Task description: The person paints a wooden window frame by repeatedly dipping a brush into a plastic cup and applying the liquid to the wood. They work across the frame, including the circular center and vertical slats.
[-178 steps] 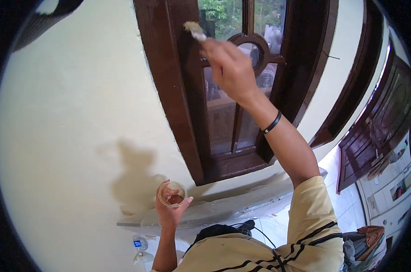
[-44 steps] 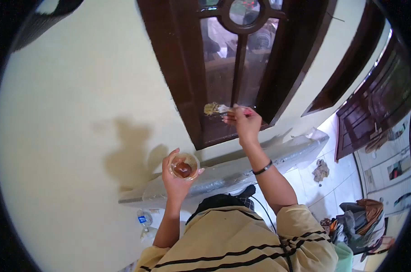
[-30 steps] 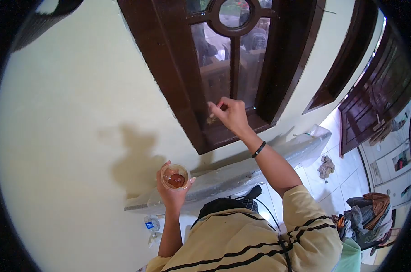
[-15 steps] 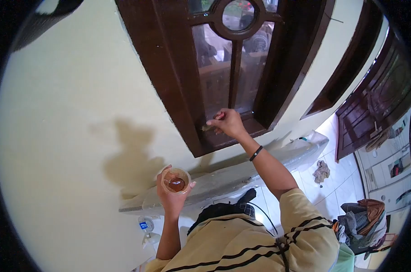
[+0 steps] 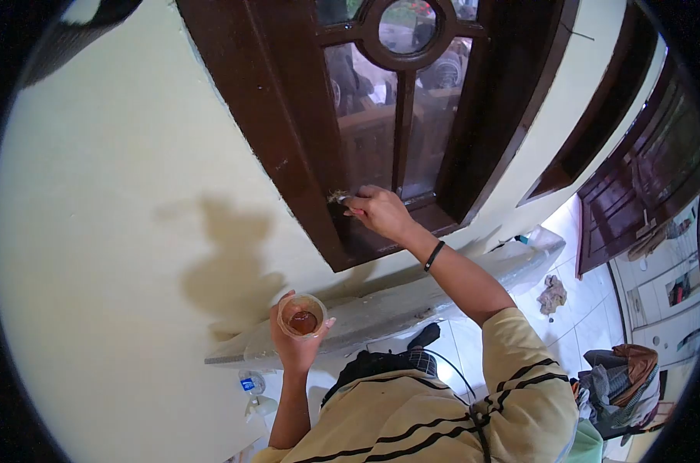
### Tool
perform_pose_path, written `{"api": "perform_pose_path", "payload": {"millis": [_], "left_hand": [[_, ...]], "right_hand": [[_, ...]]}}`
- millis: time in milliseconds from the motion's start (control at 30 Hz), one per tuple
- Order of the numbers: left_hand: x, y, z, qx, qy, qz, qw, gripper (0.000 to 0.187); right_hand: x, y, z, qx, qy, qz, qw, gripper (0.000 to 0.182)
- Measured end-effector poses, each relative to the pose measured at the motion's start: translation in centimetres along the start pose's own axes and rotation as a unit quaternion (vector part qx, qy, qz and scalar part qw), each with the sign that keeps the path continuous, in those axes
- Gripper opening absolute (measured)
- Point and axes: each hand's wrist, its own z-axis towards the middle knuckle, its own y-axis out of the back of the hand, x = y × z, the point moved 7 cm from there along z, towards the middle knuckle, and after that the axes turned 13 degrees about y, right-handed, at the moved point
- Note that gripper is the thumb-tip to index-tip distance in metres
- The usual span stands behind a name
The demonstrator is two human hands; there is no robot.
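My left hand [image 5: 294,351] is wrapped round a clear plastic cup [image 5: 303,315] with brown liquid at its bottom. My right hand [image 5: 382,214] is closed on a paintbrush [image 5: 338,197]; its pale, frayed bristles lie at the lower left inner corner of the dark brown window frame [image 5: 288,166]. A bit of red shows between the right fingers, and most of the brush's handle is hidden by them. Behind the hand, the glass pane [image 5: 365,147] sits in the frame.
A plastic-covered ledge [image 5: 365,320] runs below the window. On the tiled floor lie a crumpled rag [image 5: 552,295] and a plastic bottle [image 5: 251,383]. Clothes [image 5: 620,378] are piled at the right, near a dark wooden door [image 5: 635,177]. Cream wall [image 5: 118,231] fills the left.
My right hand has moved slightly left and turned, bringing the bristles up along the frame's left inner edge. The left hand still holds the cup, nearly unmoved.
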Motion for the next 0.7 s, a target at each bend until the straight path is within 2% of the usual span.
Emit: {"api": "perform_pose_path", "payload": {"millis": [67, 233, 400, 500, 567, 700], "left_hand": [[0.0, -0.1, -0.1, 0.007, 0.016, -0.018, 1.0, 0.084], [-0.5, 0.1, -0.3, -0.01, -0.016, 0.005, 1.0, 0.086], [-0.9, 0.2, -0.4, -0.007, -0.026, 0.004, 1.0, 0.085], [-1.3, 0.2, -0.5, -0.005, -0.028, 0.003, 1.0, 0.084], [-1.5, 0.3, -0.5, -0.012, -0.057, 0.024, 0.998, 0.083], [-1.8, 0.3, -0.7, 0.009, -0.023, 0.009, 1.0, 0.083]], "right_hand": [[-0.4, 0.0, 0.8, -0.015, 0.023, -0.021, 0.999, 0.011], [-0.8, 1.8, 3.7, -0.051, 0.054, -0.036, 0.997, 0.009], [1.0, 4.8, 4.4, -0.112, 0.134, -0.074, 0.982, 0.017], [2.9, 7.1, 3.5, -0.223, 0.147, -0.124, 0.956, 0.027], [3.8, 8.2, 1.6, -0.275, 0.127, -0.114, 0.946, 0.031], [3.5, 6.0, -4.5, -0.313, 0.026, -0.06, 0.947, 0.034]]}}
